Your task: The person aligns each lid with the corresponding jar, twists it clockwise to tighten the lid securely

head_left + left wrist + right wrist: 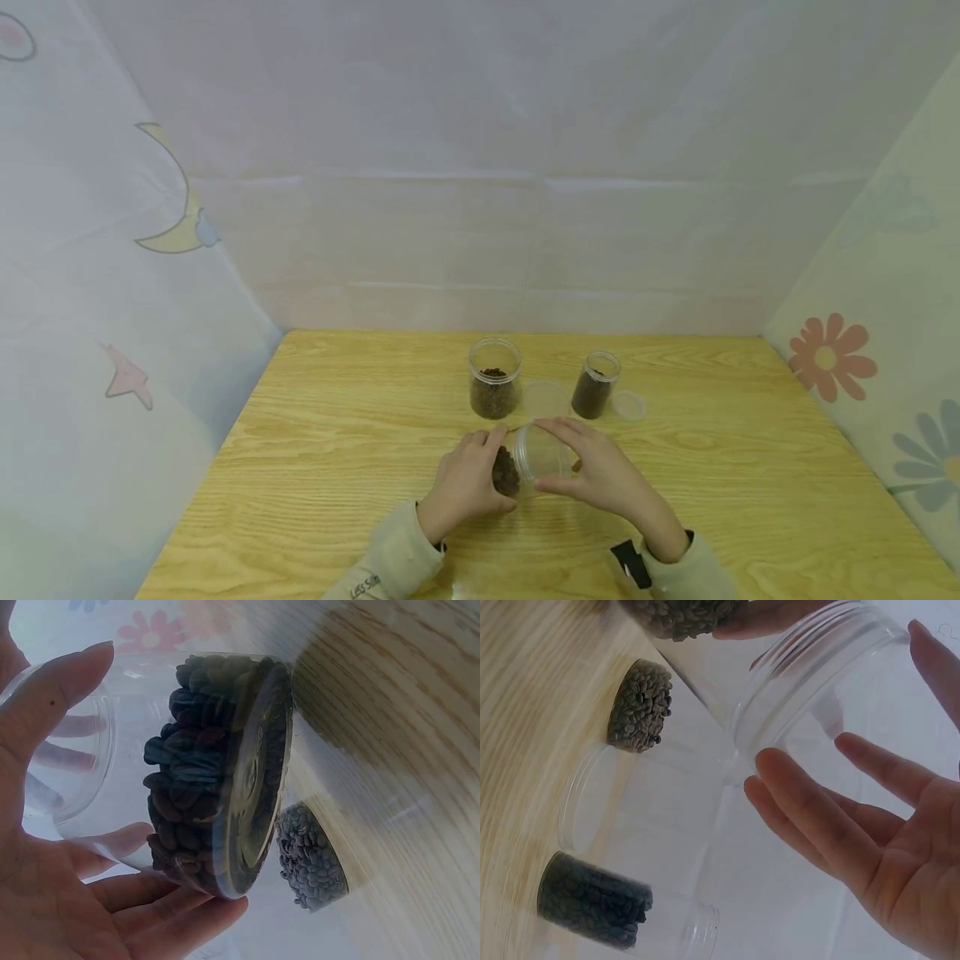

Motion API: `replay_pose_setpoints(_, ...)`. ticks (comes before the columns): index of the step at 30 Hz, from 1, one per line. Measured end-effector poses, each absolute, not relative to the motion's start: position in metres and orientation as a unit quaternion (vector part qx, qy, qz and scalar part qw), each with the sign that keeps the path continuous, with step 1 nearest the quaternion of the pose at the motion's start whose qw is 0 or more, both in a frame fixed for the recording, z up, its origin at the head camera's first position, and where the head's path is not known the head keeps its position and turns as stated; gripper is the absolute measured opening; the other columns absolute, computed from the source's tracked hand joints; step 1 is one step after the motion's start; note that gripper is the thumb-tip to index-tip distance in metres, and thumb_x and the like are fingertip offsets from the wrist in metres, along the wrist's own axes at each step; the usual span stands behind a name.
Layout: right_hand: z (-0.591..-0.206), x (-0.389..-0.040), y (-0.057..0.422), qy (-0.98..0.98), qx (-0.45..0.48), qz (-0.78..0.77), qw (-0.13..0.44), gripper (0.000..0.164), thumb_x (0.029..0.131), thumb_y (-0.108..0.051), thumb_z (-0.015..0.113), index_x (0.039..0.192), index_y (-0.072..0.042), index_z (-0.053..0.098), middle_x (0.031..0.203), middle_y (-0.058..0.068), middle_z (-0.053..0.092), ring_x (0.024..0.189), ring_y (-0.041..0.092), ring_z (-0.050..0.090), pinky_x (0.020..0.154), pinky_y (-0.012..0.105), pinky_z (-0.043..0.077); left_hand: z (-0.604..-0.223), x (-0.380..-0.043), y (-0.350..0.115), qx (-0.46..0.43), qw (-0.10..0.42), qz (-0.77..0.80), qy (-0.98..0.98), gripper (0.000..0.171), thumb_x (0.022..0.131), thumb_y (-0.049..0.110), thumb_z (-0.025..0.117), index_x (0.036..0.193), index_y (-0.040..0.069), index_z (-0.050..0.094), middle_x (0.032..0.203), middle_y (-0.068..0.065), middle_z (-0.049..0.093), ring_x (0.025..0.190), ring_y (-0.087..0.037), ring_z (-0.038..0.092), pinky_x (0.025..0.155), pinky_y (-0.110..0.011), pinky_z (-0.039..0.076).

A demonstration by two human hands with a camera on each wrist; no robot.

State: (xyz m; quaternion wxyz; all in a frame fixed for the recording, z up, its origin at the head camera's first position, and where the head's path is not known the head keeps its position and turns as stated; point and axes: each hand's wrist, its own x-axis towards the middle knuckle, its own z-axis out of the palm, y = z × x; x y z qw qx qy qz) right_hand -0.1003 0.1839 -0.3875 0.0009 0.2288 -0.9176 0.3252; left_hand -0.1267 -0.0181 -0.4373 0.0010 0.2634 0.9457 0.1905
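Observation:
My left hand [468,479] holds a clear jar [135,697] tipped on its side, thumb and fingers around its wall. Dark brown beans [199,765], like coffee beans, lie against the base. The jar's ringed end points right toward my right hand [596,467]. There, thumb and fingers spread around the clear ringed end [817,675], thumb below and fingers above in the head view. I cannot tell whether that end is the bare mouth or a lid. The left palm is partly behind the jar's clear wall.
Behind my hands stand a wide open jar [495,396] part filled with brown beans and a narrower open jar [592,396] with darker contents. A large clear lid [546,400] lies between them, a smaller lid [628,406] to the right. All are on a wooden table [337,433].

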Motion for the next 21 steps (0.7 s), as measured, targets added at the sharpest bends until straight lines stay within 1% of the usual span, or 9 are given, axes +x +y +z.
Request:
replay_pose_setpoints(4, -0.3882, -0.1002, 0.1810, -0.923, 0.209, 0.323, 0.017, 0.071, 0.074, -0.047, 0.070, 0.129, -0.007, 0.050, 0.122, 0.017, 0.053, 0.089, 0.029, 0.060, 0.057, 0.021, 0.048, -0.4375, -0.1274, -0.0181, 0.266, -0.002, 0.191, 0.945, 0.091, 0.057, 0.042, 0.084, 0.132, 0.012, 0.041, 0.114, -0.010, 0.056, 0.099, -0.027, 0.055, 0.064, -0.042, 0.051)
replay_pose_setpoints(7, -0.3894, -0.1002, 0.1786, -0.931, 0.193, 0.308, 0.033, 0.071, 0.073, -0.049, 0.070, 0.127, -0.006, 0.052, 0.121, 0.014, 0.056, 0.087, 0.028, 0.061, 0.062, 0.028, 0.051, -0.4374, -0.1277, -0.0182, 0.266, -0.005, 0.192, 0.945, 0.092, 0.057, 0.042, 0.084, 0.132, 0.012, 0.041, 0.114, -0.010, 0.056, 0.099, -0.027, 0.055, 0.064, -0.042, 0.051)
replay_pose_setpoints(10, -0.3908, -0.1001, 0.1768, -0.937, 0.179, 0.297, 0.042, 0.071, 0.072, -0.050, 0.070, 0.126, -0.006, 0.053, 0.121, 0.012, 0.056, 0.087, 0.027, 0.061, 0.068, 0.037, 0.052, -0.4367, -0.1276, -0.0182, 0.264, -0.004, 0.191, 0.945, 0.092, 0.057, 0.042, 0.084, 0.132, 0.012, 0.041, 0.115, -0.011, 0.056, 0.099, -0.027, 0.055, 0.065, -0.042, 0.051)
replay_pose_setpoints(12, -0.3914, -0.0999, 0.1761, -0.938, 0.172, 0.299, 0.042, 0.072, 0.072, -0.050, 0.070, 0.125, -0.005, 0.053, 0.122, 0.013, 0.056, 0.087, 0.029, 0.062, 0.070, 0.040, 0.051, -0.4362, -0.1276, -0.0180, 0.263, -0.002, 0.191, 0.946, 0.092, 0.056, 0.042, 0.084, 0.132, 0.013, 0.041, 0.115, -0.011, 0.056, 0.100, -0.027, 0.055, 0.065, -0.042, 0.051)
replay_pose_setpoints(19, -0.3904, -0.0986, 0.1767, -0.938, 0.164, 0.305, 0.033, 0.072, 0.073, -0.049, 0.069, 0.127, -0.005, 0.052, 0.123, 0.014, 0.055, 0.090, 0.032, 0.061, 0.073, 0.045, 0.050, -0.4354, -0.1278, -0.0176, 0.260, 0.001, 0.188, 0.947, 0.092, 0.056, 0.043, 0.085, 0.132, 0.013, 0.041, 0.115, -0.010, 0.056, 0.100, -0.027, 0.055, 0.065, -0.043, 0.051)
replay_pose_setpoints(21, -0.3891, -0.0982, 0.1788, -0.938, 0.166, 0.301, 0.029, 0.072, 0.074, -0.050, 0.068, 0.128, -0.005, 0.051, 0.123, 0.016, 0.054, 0.096, 0.035, 0.058, 0.075, 0.048, 0.049, -0.4355, -0.1280, -0.0176, 0.258, 0.002, 0.187, 0.948, 0.092, 0.056, 0.043, 0.085, 0.132, 0.013, 0.041, 0.115, -0.010, 0.056, 0.100, -0.027, 0.055, 0.065, -0.043, 0.051)
